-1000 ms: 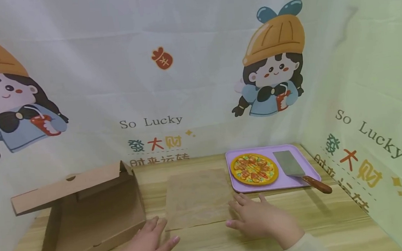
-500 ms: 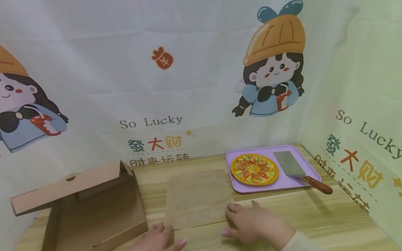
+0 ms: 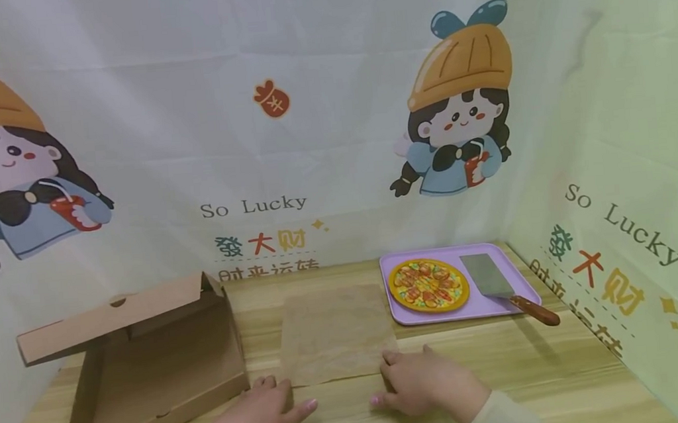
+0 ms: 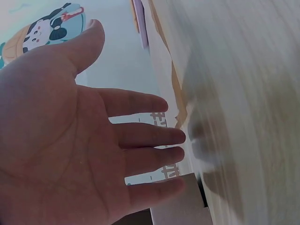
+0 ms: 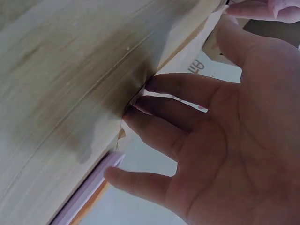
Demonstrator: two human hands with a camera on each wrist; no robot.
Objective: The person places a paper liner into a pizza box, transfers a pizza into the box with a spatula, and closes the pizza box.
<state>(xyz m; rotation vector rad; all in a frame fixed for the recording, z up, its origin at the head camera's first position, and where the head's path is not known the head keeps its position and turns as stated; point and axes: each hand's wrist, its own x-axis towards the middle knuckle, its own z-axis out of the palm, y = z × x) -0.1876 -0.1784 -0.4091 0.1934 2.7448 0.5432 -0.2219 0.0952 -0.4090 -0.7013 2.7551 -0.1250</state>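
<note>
A square sheet of brown paper [image 3: 337, 334] lies flat in the middle of the wooden table. At its near left corner is my left hand [image 3: 250, 417], fingers spread and straight, thumb pointing right. My right hand [image 3: 424, 384] is by the near right corner. In the right wrist view its fingertips [image 5: 151, 85] touch down at the paper's edge. The left wrist view shows the straight fingers [image 4: 150, 136] of the left hand just short of the paper's corner [image 4: 180, 115]. Neither hand grips anything.
Left of the paper stands a cardboard pizza box [image 3: 166, 374], its lid [image 3: 114, 315] partly raised. At the back right a purple tray [image 3: 407, 319] bears a toy-like pizza [image 3: 428, 285] and a wide spatula [image 3: 487, 276], whose wooden handle [image 3: 535, 310] overhangs the rim. A printed cloth [image 3: 333, 139] hangs behind.
My right hand has drawn back towards me from beside the paper's right side to its near corner. The left hand has shifted slightly right and nearer. The paper stays in place.
</note>
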